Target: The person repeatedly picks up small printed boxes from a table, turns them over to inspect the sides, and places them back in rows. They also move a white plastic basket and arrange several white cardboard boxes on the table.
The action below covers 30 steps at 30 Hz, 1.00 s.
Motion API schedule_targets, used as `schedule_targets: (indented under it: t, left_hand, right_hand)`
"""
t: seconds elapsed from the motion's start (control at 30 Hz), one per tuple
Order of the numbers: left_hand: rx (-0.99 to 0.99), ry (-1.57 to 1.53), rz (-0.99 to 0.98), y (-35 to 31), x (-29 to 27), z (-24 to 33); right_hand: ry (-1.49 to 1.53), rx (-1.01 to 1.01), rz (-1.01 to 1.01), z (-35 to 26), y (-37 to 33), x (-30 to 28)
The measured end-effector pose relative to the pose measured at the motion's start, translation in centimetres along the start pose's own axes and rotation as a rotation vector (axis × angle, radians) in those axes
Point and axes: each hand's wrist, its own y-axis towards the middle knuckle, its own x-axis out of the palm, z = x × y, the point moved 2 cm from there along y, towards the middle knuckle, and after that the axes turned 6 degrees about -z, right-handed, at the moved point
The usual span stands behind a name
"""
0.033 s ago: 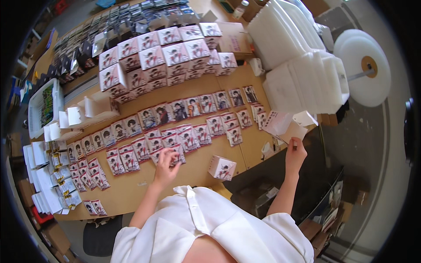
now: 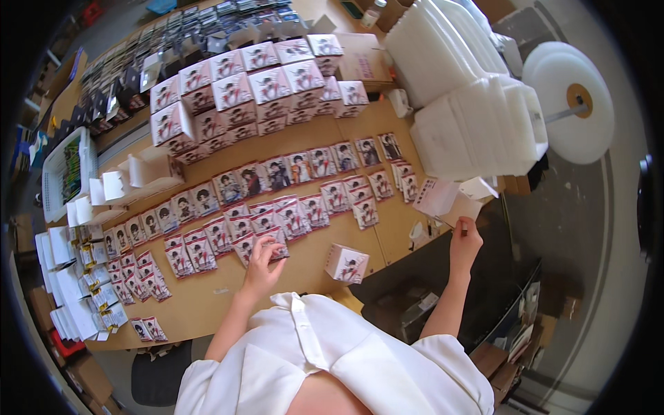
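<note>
My left hand [image 2: 261, 268] rests over the near row of small red-and-white packets [image 2: 292, 216], its fingers apart and curved at a packet's edge. Whether it grips that packet is hard to see. At the table's right edge my right hand [image 2: 466, 241] is closed on a flap of an open white box [image 2: 436, 196]. The box lies tilted with its flaps spread. Between my hands, near the front edge, stands a closed square box [image 2: 347, 263] with a printed figure on it. Behind the near packets runs a row of picture packets [image 2: 278, 172].
Stacked printed boxes [image 2: 235, 90] stand behind the packets. White foam sheeting [image 2: 477, 128] is piled at the back right, beside a large white roll [image 2: 568, 100]. At left are a plastic basket [image 2: 86, 155], open white boxes [image 2: 142, 173] and folded cartons [image 2: 59, 277].
</note>
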Motion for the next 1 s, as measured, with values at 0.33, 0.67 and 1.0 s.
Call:
schedule_targets:
  t: [0.33,0.67,1.0]
  left_hand:
    - [0.029,0.117,-0.233,2.6,6.1,5.0]
    - [-0.001,0.069,-0.149,4.1,7.5,7.8]
    - [0.097,0.006,0.066,4.0,1.6,13.8]
  right_hand:
    - [0.152,0.474,0.084,20.1,-1.9,1.8]
    - [-0.028,0.132,-0.426,7.5,1.4,0.5]
    - [0.424,-0.678,-0.643,-16.9,-0.7,4.2]
